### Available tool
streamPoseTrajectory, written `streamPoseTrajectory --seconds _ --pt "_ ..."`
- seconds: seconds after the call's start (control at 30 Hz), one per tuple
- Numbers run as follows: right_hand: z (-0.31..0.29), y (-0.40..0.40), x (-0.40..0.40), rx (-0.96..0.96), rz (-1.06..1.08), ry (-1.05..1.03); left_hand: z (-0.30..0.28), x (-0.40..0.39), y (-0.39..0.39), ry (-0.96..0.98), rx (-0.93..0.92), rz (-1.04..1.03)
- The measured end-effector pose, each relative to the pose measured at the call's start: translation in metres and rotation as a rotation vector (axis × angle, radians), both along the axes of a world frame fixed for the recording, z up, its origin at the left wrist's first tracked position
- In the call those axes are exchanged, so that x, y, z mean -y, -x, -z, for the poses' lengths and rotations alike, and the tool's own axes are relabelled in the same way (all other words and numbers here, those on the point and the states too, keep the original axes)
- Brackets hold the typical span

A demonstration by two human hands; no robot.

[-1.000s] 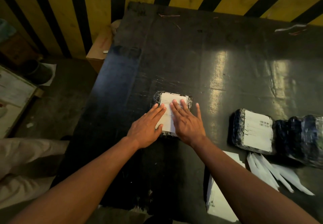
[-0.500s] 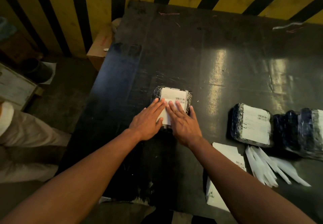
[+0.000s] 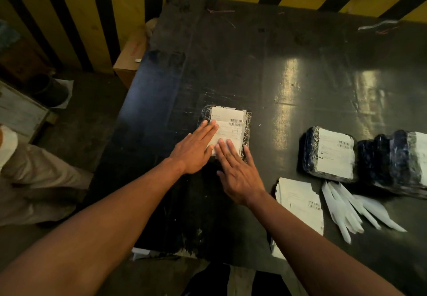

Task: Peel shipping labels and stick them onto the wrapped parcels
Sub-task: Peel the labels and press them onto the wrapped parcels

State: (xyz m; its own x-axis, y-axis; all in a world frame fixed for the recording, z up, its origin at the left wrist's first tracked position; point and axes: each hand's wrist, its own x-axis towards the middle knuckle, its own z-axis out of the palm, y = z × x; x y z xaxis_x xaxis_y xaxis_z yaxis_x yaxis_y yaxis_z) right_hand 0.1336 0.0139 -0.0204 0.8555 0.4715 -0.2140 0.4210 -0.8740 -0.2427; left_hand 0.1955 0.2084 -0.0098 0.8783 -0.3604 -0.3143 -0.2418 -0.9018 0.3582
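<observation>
Dark surface (image 3: 231, 64), parcel (image 3: 247, 131) near its middle, label (image 3: 227, 122) on top. 2 labelled parcels (image 3: 330, 154) well to the right, label stack (image 3: 298, 201) and peeled strips (image 3: 346, 205) in front of them. Since 1 s ago both hands have slid back toward the near edge, baring the barcode end: label looks stuck down, smoothing nearly done. Left hand (image 3: 194, 150) flat, fingers extended and together, tips on the label's left edge. Right hand (image 3: 238, 170) flat, fingers slightly spread, pressing the near end. Neither grips anything.
</observation>
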Motion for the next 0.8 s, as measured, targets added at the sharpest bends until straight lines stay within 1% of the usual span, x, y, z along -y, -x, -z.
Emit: streamPoseTrajectory --seconds 0.17,0.27,0.4,0.53,0.63,0.73,0.8 --pt "0.004 0.02 0.036 0.014 0.028 0.064 0.004 -0.003 -0.003 -0.014 0.016 0.02" --pt "-0.001 0.02 0.046 0.011 0.078 0.024 0.004 -0.001 -0.003 -0.035 0.015 0.024" --pt "-0.01 -0.005 0.035 0.021 0.133 -0.13 -0.004 0.008 0.002 -0.132 0.048 0.06" --pt "-0.007 -0.025 0.021 -0.051 0.125 -0.093 0.001 0.028 0.039 -0.198 0.132 0.169" --pt "-0.001 -0.021 0.023 -0.029 0.131 -0.063 0.009 0.032 0.067 -0.207 0.139 0.134" --pt "0.002 -0.02 0.027 -0.014 0.146 -0.076 0.013 0.013 0.078 -0.217 0.182 0.081" --pt "0.001 -0.021 0.026 -0.022 0.153 -0.077 0.012 -0.001 0.079 -0.223 0.178 0.041"
